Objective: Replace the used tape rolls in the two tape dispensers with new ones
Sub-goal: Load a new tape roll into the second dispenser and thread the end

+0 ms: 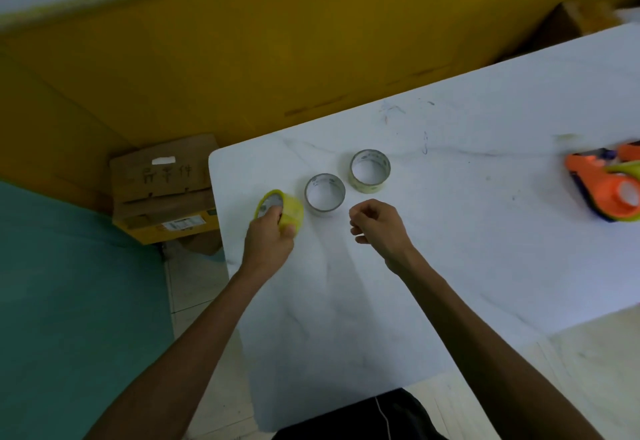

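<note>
orange tape dispensers (609, 185) cropped at right edge, blurred

Three tape rolls were on the tabletop (450, 231): one yellow roll (289, 209), one bare grey core (325, 193) and one nearly spent roll (370, 171). Orange dispensers (602, 183) overlapped at the edge; their number was unclear. Two hands showed.

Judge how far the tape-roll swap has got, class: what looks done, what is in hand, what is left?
Done: two nearly bare rolls lie on the table, apparently already taken out. In hand: the left hand grips a full yellow roll; the right hand hovers empty. Left: the orange dispensers at the table's right edge seemingly await fresh rolls.
</note>
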Demonstrator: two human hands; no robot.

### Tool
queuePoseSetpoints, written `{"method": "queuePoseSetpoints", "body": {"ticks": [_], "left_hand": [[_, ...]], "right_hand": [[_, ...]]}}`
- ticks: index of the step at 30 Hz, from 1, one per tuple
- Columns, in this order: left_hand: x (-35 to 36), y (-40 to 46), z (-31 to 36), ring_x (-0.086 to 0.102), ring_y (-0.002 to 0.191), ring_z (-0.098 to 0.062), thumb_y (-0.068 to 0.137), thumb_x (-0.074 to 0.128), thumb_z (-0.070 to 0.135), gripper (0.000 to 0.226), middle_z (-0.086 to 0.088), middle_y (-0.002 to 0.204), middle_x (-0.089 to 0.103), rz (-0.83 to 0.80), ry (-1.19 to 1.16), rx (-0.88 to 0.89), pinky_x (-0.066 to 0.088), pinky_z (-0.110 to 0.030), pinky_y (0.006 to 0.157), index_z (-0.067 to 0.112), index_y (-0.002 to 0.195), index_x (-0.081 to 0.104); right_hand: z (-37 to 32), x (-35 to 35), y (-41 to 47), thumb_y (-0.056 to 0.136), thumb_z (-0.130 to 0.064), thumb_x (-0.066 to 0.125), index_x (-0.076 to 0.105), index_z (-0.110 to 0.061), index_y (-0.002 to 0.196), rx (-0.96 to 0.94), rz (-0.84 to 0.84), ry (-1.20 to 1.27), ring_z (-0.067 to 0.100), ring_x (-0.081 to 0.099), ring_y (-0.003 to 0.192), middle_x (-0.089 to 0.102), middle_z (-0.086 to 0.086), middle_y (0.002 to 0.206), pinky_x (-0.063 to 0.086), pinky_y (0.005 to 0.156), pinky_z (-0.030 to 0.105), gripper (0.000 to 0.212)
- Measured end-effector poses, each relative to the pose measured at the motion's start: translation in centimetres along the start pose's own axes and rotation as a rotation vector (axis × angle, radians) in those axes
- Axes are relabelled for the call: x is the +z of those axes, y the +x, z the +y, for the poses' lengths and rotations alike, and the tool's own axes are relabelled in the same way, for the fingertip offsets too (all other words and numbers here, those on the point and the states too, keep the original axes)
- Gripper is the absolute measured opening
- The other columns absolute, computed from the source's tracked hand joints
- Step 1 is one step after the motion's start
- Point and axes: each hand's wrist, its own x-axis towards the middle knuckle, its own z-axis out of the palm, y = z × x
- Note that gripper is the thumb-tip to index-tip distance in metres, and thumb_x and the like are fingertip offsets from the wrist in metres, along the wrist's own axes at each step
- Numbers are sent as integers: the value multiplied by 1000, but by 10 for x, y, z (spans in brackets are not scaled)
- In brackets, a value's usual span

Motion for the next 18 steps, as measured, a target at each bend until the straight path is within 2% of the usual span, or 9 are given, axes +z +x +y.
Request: {"method": "queuePoseSetpoints", "body": {"ticks": [3,6,8,10,12,14,16,18], "left_hand": [[-9,-7,34,63,70,-24,81,64,26,24,-15,81,70,-61,-242,-23,51,-36,61,7,96,66],[-2,-14,76,58,59,-5,78,73,35,16,0,69,71,-164,-386,-17,47,-21,52,19,80,70],[8,-21,107,64,64,-1,79,74,34,6,9,70,73,-238,-504,-13,50,-16,55,31,75,72],[22,-30,136,71,76,-13,80,73,32,5,1,77,76,-285,-574,-16,56,-30,65,28,78,72],[35,-39,164,71,80,-23,77,73,34,19,-11,84,75,-329,-586,-9,55,-38,70,17,84,71],[51,-49,188,69,80,-23,73,73,36,28,-15,88,74,-376,-594,-1,53,-40,72,12,87,71],[65,-59,213,70,86,-29,70,72,32,28,-14,89,75,-417,-594,7,55,-44,75,12,89,71],[79,-72,239,70,87,-29,69,72,30,24,-12,89,76,-434,-605,4,54,-41,74,14,87,72]], "right_hand": [[-13,-4,-12,88,-24,60,64,-17,99,-113,-41,-23,19,67,80,67,1,86,59,69,29,14],[-20,-21,-30,84,-28,66,65,-23,109,-257,-21,-130,14,61,95,61,-6,99,51,79,21,26],[-19,-41,-42,84,-28,68,63,-25,116,-292,24,-160,13,55,107,57,-7,111,47,89,23,32],[-14,-69,-54,85,-28,67,64,-24,118,-274,76,-133,14,53,114,57,-5,120,48,95,30,34],[-8,-101,-64,87,-27,66,66,-23,116,-273,137,-136,13,54,115,60,-4,122,49,94,30,30],[2,-132,-73,89,-26,63,70,-20,110,-291,216,-151,11,58,108,65,-3,116,49,90,23,23],[13,-160,-81,90,-26,61,72,-17,102,-304,307,-136,7,61,98,70,-2,108,47,79,9,18],[22,-188,-90,91,-25,60,72,-15,97,-298,362,-121,5,62,91,71,-1,102,45,71,3,16]]}}
